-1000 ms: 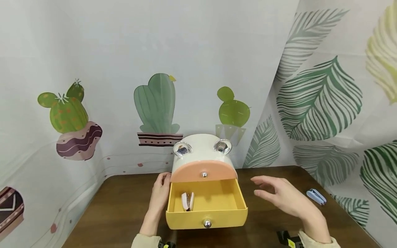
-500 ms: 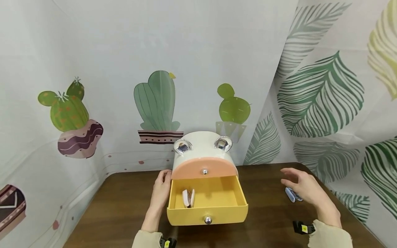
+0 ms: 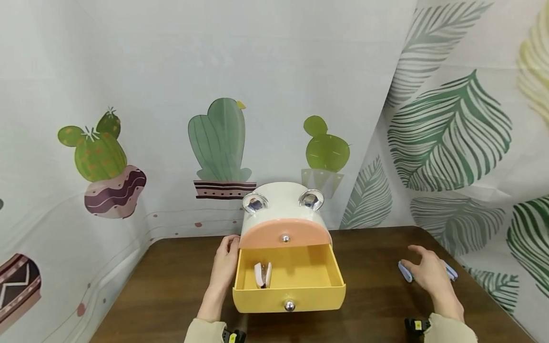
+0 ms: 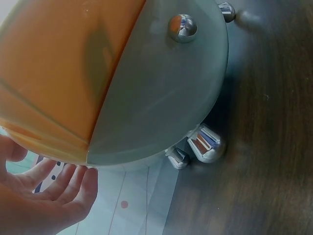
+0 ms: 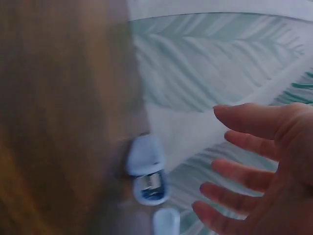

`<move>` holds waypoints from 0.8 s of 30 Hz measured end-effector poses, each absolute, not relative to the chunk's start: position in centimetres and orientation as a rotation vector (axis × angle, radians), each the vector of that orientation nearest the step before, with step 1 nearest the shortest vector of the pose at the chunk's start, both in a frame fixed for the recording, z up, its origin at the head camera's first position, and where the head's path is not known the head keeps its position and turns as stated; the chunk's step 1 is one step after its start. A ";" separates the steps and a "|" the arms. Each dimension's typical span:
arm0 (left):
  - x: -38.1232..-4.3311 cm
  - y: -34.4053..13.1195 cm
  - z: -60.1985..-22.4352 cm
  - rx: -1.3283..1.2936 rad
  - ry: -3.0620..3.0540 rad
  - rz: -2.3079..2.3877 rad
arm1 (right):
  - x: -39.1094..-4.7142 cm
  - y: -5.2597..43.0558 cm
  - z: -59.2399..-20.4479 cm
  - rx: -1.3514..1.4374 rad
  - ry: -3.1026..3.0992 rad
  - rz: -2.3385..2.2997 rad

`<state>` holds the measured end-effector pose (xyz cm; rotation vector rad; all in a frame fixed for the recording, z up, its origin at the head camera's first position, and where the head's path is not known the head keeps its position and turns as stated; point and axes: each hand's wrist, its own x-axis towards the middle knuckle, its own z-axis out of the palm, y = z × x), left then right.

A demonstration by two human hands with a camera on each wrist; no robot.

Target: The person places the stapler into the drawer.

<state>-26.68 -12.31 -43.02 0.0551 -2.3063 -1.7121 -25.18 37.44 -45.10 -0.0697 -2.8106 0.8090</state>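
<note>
A frog-faced desk organizer (image 3: 280,212) stands at the table's middle with its yellow lower drawer (image 3: 257,300) pulled out. A small pale pink-and-white stapler (image 3: 263,275) lies at the left inside it. My left hand (image 3: 225,262) rests against the organizer's left side; in the left wrist view its fingers (image 4: 88,188) are loosely bent at the box's edge. My right hand (image 3: 432,274), with thumb and fingers spread, is over two light blue pieces at the right, a near one (image 3: 405,271) and another (image 3: 451,272) partly hidden behind it. A blue stapler (image 5: 149,169) appears beside the fingers in the right wrist view.
The organizer has a peach upper drawer (image 3: 274,233) with a silver knob, and two silver eyes on its white top. Dark wooden table (image 3: 171,286) runs to a patterned curtain (image 3: 150,95) at the back and right.
My right hand has moved right, away from the organizer to the light blue pieces. My left hand and the drawer have stayed in place.
</note>
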 end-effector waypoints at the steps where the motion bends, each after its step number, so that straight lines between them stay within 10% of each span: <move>1: -26.7 -12.3 -43.0 0.055 -2.305 -1.712 | -25.2 37.5 -45.4 -0.090 -2.816 0.810; 24: -26.7 -12.3 -42.9 0.033 -2.304 -1.729 | -25.8 37.9 -48.2 -0.216 -3.010 0.828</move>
